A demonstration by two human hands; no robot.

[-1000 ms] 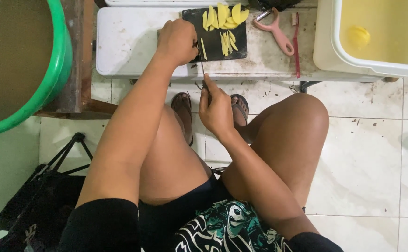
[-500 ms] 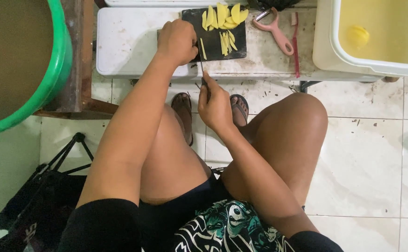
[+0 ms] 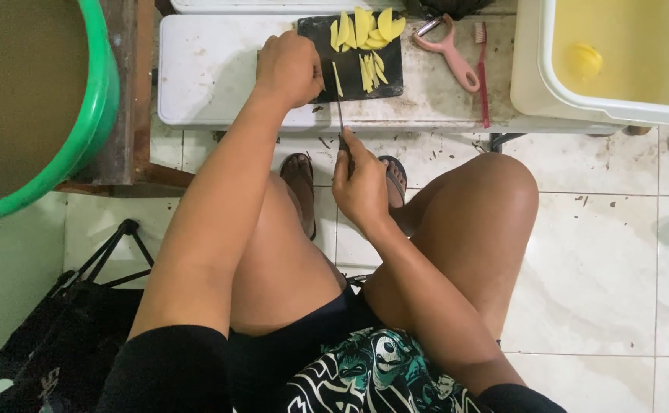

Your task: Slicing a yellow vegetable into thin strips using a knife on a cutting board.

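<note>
Right hand (image 3: 361,183) grip closed on knife (image 3: 340,107), blade over black cutting board (image 3: 315,38); left hand (image 3: 288,69) fisted on board edge, steadying; yellow slices (image 3: 369,30) piled aside.

Packages: I saw none.
Labels: I found none on anything.
Signs: none were in my view.
Screens: none appeared.

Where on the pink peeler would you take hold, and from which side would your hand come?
Grip the pink peeler by its long handle, coming from the near right. The handle slants toward the person with bare bench around it, while the blade head points away beside the cutting board.
</note>
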